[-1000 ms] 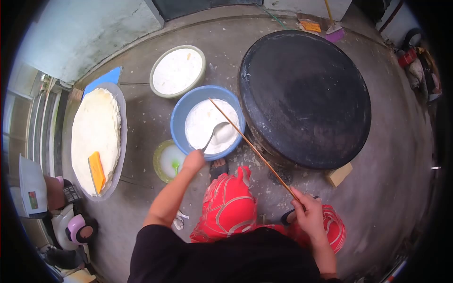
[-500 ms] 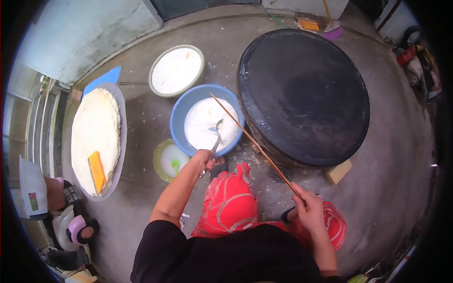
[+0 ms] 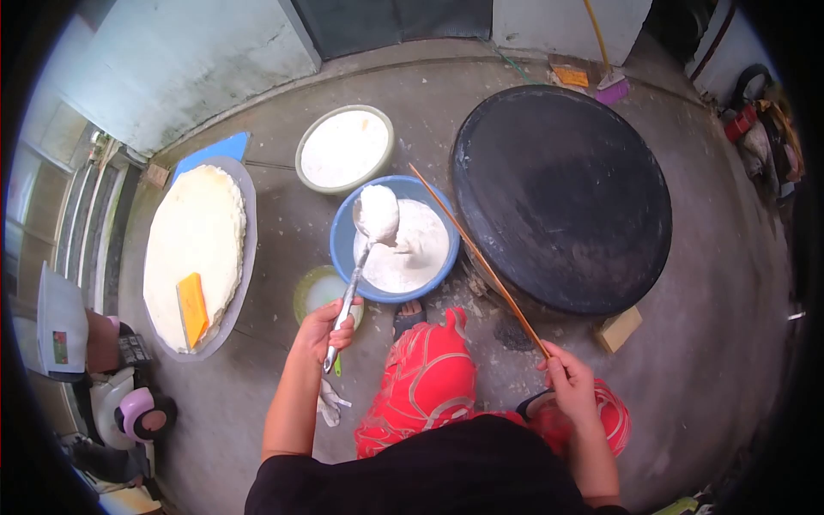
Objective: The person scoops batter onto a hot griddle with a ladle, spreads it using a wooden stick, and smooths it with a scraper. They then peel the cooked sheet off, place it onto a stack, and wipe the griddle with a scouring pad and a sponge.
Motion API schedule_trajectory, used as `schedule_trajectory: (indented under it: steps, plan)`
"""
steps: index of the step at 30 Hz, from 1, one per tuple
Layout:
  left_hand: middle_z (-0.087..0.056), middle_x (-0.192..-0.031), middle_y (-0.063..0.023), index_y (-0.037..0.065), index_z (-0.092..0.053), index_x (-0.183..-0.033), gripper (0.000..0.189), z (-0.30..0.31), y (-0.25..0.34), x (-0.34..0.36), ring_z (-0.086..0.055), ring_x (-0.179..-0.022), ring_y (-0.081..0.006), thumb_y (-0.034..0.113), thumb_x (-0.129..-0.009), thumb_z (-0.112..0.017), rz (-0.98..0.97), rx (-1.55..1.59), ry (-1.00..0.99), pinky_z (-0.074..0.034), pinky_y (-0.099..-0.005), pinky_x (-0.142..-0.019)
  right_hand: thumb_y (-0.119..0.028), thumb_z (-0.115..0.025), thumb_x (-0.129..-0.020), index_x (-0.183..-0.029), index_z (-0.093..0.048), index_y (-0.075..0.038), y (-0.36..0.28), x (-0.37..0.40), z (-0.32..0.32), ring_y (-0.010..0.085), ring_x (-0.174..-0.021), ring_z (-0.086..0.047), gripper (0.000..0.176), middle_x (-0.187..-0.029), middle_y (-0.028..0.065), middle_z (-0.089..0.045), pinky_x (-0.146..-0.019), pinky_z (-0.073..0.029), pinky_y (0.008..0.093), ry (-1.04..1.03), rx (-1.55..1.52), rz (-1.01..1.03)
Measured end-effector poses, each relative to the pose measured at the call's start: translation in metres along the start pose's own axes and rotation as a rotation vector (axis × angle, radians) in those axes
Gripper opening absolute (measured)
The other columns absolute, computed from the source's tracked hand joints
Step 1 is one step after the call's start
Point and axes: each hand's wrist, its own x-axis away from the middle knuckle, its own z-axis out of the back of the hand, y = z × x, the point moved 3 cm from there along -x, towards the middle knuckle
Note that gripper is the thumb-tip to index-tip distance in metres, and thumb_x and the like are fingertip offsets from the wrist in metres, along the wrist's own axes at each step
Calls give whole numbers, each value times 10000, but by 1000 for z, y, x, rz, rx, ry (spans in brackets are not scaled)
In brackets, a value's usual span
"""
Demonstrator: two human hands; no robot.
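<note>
Lengthwise, the ladle (image 3: 355, 268) points bowl-first over the basin (image 3: 338, 242), fingers of left hand (image 3: 323, 331) wrapped round it.

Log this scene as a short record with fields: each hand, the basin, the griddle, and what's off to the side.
Left hand: closed grip on ladle, cup heaped with white batter, above the basin
Right hand: grips thin stick, slanting along the griddle's edge
Blue basin: on the floor, partly full of white batter
Griddle: large, round, black, bare
Tray: stack of pale flat rounds, orange scraper on top
Pale bowl: behind the basin, white contents
</note>
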Motion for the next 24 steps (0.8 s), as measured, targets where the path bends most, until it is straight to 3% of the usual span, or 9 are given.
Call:
schedule_trajectory:
  steps: [3, 5, 9, 12, 14, 17, 19, 21, 24]
  plan:
    - [-483, -590, -73, -17, -467, -1107, 305, -27, 16, 25, -338, -399, -78, 205, -900, -450, -125, -104, 12, -254, -198, -323, -10, -528, -847, -1177, -534, -20, -4, 1, 5, 58, -716, -546, 331, -858, 31, -600, -650, -439, 191, 19, 8, 0]
    - [-484, -588, -67, -22, -473, -1099, 307, -47, 26, 36, -342, -400, -79, 208, -897, -450, -240, -221, 54, -250, -196, -327, 24, -569, -809, -1145, -524, 18, -9, 4, 9, 59, -762, -551, 338, -873, 36, -592, -686, -435, 188, 72, -195, -39]
    - [-494, -597, -60, 12, -496, -1075, 257, -99, 43, 41, -373, -418, -83, 197, -916, -417, -323, -357, 48, -285, -196, -345, 50, -589, -779, -1077, -516, 41, -17, 5, 34, 67, -738, -557, 307, -836, 38, -589, -668, -435, 187, 52, -176, -66]
    - [-497, -613, -60, 33, -491, -1075, 243, -136, 46, 27, -388, -428, -85, 190, -920, -389, -349, -333, -1, -297, -198, -346, 29, -586, -783, -1017, -511, 29, -21, 1, 48, 56, -695, -543, 246, -765, 25, -581, -642, -429, 183, 60, -94, -61]
    - [-496, -627, -58, 50, -483, -1084, 237, -158, 46, 9, -397, -432, -88, 183, -918, -380, -376, -336, -53, -300, -201, -342, 19, -575, -787, -1069, -522, 24, -32, -7, 57, 56, -651, -525, 287, -733, 38, -589, -617, -426, 191, 127, 188, 50]
    - [-489, -621, -55, 54, -488, -1049, 214, -192, 40, -26, -398, -433, -89, 169, -910, -374, -378, -341, -85, -295, -199, -341, 5, -571, -790, -1121, -530, 7, -39, -20, 66, 60, -639, -511, 333, -742, 50, -601, -615, -424, 204, 246, 321, 110]
    - [-474, -622, -44, 58, -484, -997, 185, -212, 33, -50, -397, -443, -84, 152, -895, -361, -385, -362, -76, -289, -199, -341, 8, -583, -771, -1150, -540, -21, -33, -34, 75, 120, -660, -551, 382, -810, 83, -622, -644, -437, 228, 282, 323, 111]
    - [-469, -630, -37, 65, -486, -994, 180, -220, 23, -83, -400, -447, -84, 156, -899, -362, -384, -337, -107, -294, -198, -346, 7, -595, -743, -1145, -550, -36, -41, -45, 80, 203, -677, -571, 407, -792, 109, -599, -649, -444, 262, 340, 605, 413]
    - [-476, -634, -38, 76, -474, -1010, 183, -231, 9, -121, -408, -445, -79, 160, -915, -342, -385, -330, -81, -316, -192, -354, 15, -592, -711, -1144, -557, -56, -50, -63, 81, 275, -679, -550, 441, -750, 127, -555, -638, -444, 305, 341, 646, 406]
